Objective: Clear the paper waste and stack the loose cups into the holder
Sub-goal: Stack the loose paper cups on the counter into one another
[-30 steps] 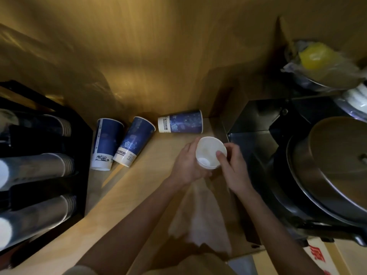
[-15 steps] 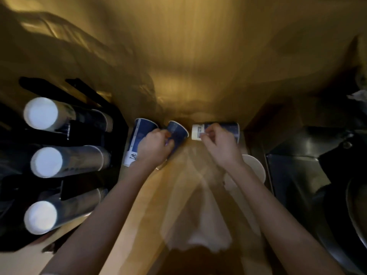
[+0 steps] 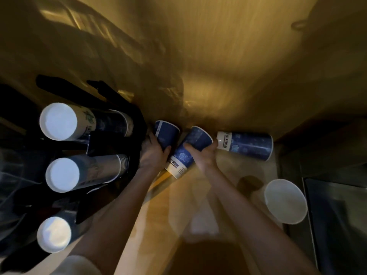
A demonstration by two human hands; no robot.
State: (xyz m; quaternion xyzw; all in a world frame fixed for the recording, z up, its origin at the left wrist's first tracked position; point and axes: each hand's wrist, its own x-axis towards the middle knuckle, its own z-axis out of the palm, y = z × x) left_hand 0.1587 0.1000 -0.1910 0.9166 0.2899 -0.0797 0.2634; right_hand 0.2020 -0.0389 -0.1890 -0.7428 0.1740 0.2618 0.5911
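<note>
The left hand (image 3: 154,153) is curled around a blue paper cup (image 3: 165,133), thumb on the side nearer the right hand and fingers wrapped behind it; the cup's open rim points away from the person, toward the wall. The right hand (image 3: 202,155) is closed on a second blue paper cup (image 3: 188,150), which is tilted, its white-banded base toward the person and its rim toward the wall. The two held cups lie just beside each other, the base of the second reaching in between the two wrists.

Just beyond the right hand's fingertips, on its outer side, a third blue cup (image 3: 246,144) lies on its side on the wooden table (image 3: 158,211), its white base end nearly touching the right hand; whether they touch cannot be told. Further out on the right forearm's side, nearer the person, a white paper cup (image 3: 286,201) sits with its open mouth facing up.

Between the two forearms, close to the person, a pale sheet of paper (image 3: 204,221) lies on the table, blurred.

On the outer side of the left hand stands the black cup holder (image 3: 111,139), touching or nearly touching the back of that hand. It carries three stacks of cups (image 3: 83,173) lying sideways, their white bases toward the camera.
</note>
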